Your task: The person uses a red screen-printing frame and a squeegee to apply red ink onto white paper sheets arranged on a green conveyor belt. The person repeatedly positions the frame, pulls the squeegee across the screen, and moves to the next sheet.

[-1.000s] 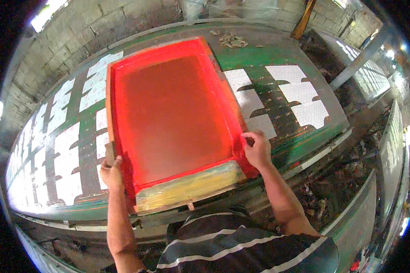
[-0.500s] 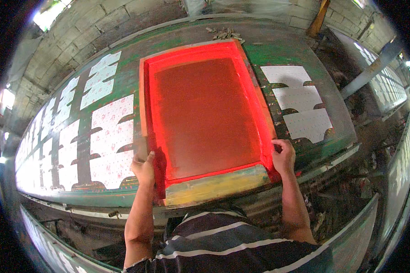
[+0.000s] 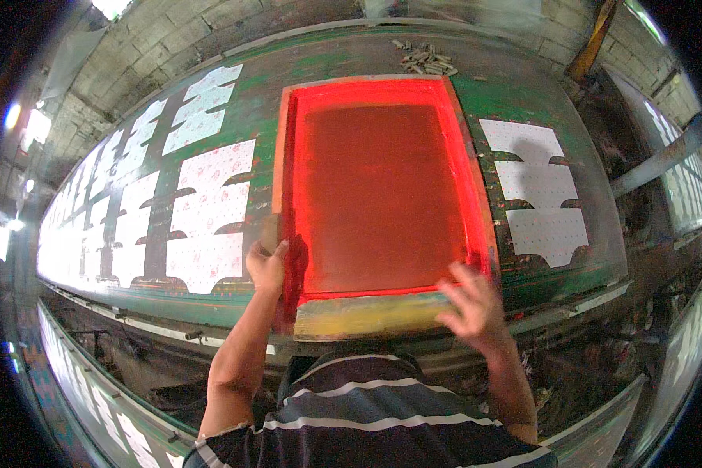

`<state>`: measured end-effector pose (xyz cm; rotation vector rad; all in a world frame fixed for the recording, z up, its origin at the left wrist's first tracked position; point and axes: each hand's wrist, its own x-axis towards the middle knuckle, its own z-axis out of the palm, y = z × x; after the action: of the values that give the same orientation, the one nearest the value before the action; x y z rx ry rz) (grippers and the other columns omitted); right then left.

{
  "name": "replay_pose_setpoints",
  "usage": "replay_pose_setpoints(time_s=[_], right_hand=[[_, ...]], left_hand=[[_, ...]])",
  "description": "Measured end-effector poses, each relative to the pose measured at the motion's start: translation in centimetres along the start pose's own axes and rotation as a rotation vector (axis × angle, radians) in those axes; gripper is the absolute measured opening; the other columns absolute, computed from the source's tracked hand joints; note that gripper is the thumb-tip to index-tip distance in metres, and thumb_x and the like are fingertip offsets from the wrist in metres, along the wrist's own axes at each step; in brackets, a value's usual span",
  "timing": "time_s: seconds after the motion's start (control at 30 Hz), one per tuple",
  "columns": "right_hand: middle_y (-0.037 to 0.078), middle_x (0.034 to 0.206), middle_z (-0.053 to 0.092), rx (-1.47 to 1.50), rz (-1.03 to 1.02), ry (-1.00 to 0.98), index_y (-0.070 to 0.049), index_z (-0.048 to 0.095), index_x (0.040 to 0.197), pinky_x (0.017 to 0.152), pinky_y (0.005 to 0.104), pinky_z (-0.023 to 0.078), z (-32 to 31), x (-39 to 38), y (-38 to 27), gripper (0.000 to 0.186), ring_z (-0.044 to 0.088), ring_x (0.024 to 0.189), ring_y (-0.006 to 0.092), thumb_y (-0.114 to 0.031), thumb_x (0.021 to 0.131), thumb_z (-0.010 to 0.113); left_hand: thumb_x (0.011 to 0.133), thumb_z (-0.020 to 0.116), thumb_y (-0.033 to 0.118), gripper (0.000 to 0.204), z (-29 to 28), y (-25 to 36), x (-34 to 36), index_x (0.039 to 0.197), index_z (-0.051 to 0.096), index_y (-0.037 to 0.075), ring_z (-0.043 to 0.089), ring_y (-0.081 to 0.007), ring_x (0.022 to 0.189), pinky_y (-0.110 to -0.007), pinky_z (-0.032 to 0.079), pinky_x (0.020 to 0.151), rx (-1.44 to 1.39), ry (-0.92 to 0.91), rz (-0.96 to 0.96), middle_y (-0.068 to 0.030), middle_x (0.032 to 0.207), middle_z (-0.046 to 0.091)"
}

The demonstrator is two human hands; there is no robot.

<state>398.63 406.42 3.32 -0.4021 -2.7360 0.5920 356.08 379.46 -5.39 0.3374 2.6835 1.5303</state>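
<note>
A large screen printing frame [image 3: 287, 168] lies on the long green table, its mesh [image 3: 378, 187] dark red inside a border of bright red ink. My left hand [image 3: 267, 265] is closed on the frame's left edge near its front corner, thumb on top. A small brown flat piece [image 3: 271, 230] shows just beyond the fingers; whether it belongs to the frame cannot be told. Over the front right corner, my right hand [image 3: 474, 306] is open with fingers spread, smeared by motion and holding nothing visible. A yellowish strip [image 3: 374, 316] runs along the frame's front.
White cut fabric pieces with small prints [image 3: 210, 210] lie in rows left of the frame. More white pieces [image 3: 534, 183] lie to its right. Several small greyish sticks [image 3: 427, 61] are heaped behind it. A rail [image 3: 187, 335] follows the table's [image 3: 257, 74] near edge.
My right hand has let go of the frame's right edge and moved inward over its front corner, fingers opening. My left hand keeps its hold. The whole view has shifted.
</note>
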Motion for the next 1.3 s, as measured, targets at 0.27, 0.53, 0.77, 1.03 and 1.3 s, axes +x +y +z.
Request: replay_pose_setpoints(time_s=[0.27, 0.53, 0.77, 1.03, 1.3], right_hand=[[0.015, 0.133, 0.075, -0.035, -0.144, -0.182, -0.010, 0.077, 0.139, 0.107, 0.0518, 0.056, 3.1, 3.1, -8.3, 0.047, 0.071, 0.123, 0.0363, -0.009, 0.093, 0.067], [0.016, 0.126, 0.079, -0.195, -0.017, -0.387, -0.009, 0.080, 0.135, 0.100, 0.0549, 0.060, 5.0, 8.3, -11.8, 0.045, 0.075, 0.118, 0.0382, -0.009, 0.091, 0.072], [0.014, 0.118, 0.081, -0.172, 0.046, -0.410, -0.019, 0.081, 0.133, 0.097, 0.0555, 0.062, 4.0, 7.1, -12.9, 0.045, 0.077, 0.112, 0.0401, -0.007, 0.093, 0.063], [0.010, 0.125, 0.079, -0.221, 0.039, -0.114, -0.016, 0.081, 0.133, 0.101, 0.0527, 0.059, 9.0, 4.0, -13.1, 0.048, 0.075, 0.112, 0.0379, -0.002, 0.091, 0.061], [0.009, 0.126, 0.076, -0.295, -0.086, 0.014, -0.014, 0.079, 0.132, 0.102, 0.0503, 0.058, 11.6, 14.1, -6.6, 0.051, 0.072, 0.118, 0.0349, 0.004, 0.086, 0.062]], left_hand=[[0.094, 0.091, 0.042, 0.057, 0.7, -0.2, -0.4, 0.117, 0.076, -0.008, 0.078, -0.0434, 0.100, -0.051, 0.059, 0.092, 0.007, 0.001, -0.004, -0.0268, 0.106, 0.081], [0.115, 0.055, 0.053, 0.071, 1.5, -1.0, 0.3, 0.143, 0.069, -0.011, 0.068, -0.0505, 0.133, -0.053, 0.050, 0.119, -0.094, 0.035, 0.069, -0.0357, 0.139, 0.072], [0.119, 0.049, 0.047, 0.067, 1.6, -1.1, 0.0, 0.147, 0.067, -0.011, 0.065, -0.0510, 0.137, -0.054, 0.049, 0.120, -0.179, 0.032, 0.137, -0.0349, 0.145, 0.070], [0.119, 0.051, 0.043, 0.060, 1.3, -0.3, -0.3, 0.145, 0.068, -0.009, 0.069, -0.0506, 0.130, -0.054, 0.053, 0.113, -0.234, 0.015, 0.079, -0.0345, 0.135, 0.074], [0.121, 0.049, 0.039, 0.057, 0.9, -0.4, -0.5, 0.148, 0.066, -0.008, 0.068, -0.0459, 0.135, -0.051, 0.050, 0.117, -0.297, -0.008, 0.071, -0.0317, 0.141, 0.073]])
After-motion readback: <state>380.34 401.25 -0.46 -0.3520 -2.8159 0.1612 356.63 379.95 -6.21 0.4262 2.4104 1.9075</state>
